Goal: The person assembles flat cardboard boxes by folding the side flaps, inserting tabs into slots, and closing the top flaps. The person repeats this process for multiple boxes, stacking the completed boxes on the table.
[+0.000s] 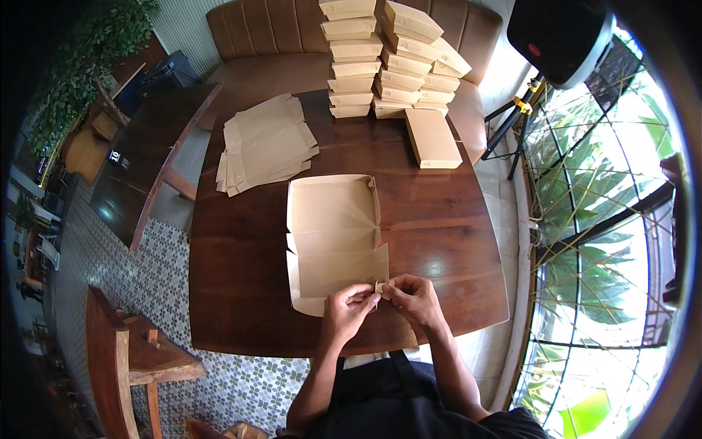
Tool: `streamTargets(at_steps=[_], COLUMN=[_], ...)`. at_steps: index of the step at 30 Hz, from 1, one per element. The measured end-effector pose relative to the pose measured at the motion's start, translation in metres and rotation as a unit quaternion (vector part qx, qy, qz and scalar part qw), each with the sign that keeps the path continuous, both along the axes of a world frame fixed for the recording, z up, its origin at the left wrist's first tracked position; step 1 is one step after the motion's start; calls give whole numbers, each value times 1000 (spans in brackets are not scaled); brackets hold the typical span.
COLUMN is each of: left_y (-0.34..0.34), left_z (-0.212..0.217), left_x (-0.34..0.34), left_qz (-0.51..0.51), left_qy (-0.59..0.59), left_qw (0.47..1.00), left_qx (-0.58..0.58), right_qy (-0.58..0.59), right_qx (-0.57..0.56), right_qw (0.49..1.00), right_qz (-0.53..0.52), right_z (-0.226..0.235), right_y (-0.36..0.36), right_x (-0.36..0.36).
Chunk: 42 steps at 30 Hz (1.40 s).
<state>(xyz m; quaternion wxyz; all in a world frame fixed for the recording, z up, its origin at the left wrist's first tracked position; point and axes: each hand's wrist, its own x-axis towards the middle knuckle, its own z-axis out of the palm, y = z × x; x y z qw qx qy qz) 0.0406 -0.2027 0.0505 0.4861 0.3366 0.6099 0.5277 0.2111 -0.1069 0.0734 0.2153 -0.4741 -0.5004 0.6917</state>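
A partly folded brown cardboard box (333,206) lies opened out on the dark wooden table, its lid half away from me and its base half near me. My left hand (349,307) pinches the box at its near right corner, thumb against the cardboard. On the same corner, from the right side, my right hand (414,298) grips a small flap between thumb and fingers. The fingertips of both hands almost meet there and partly hide the corner tabs. Walls stand up along the box's far, left and near sides.
Flat unfolded box sheets (267,143) lie piled at the far left of the table (439,227). Several closed boxes (355,69) stand in tall stacks at the back, with a single closed box (433,137) in front. A wooden chair (117,358) stands at the left.
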Motion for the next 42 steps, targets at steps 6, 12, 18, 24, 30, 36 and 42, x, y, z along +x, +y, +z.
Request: streamTargets(at_steps=[6, 12, 18, 24, 30, 36, 42], left_y=[1, 2, 1, 1, 3, 3, 3], left_z=[4, 9, 5, -6, -8, -7, -5], left_x=[2, 4, 8, 5, 7, 6, 9], left_qz=[-3, 5, 14, 13, 5, 4, 13], left_qy=[-1, 28, 38, -16, 5, 1, -56], left_qw=[1000, 1000, 999, 1000, 1000, 1000, 998], left_qx=[-3, -6, -2, 7, -8, -5, 12], right_qy=[-3, 1, 2, 10, 17, 7, 23], right_qx=[21, 28, 44, 49, 43, 37, 30], right_qw=[1000, 1000, 999, 999, 999, 999, 999], right_qz=[2, -2, -3, 7, 27, 27, 10], right_z=[-3, -7, -12, -20, -20, -4, 4], right_y=[-1, -2, -3, -2, 1, -1, -2], right_x=[-1, -1, 0, 3, 5, 5, 6])
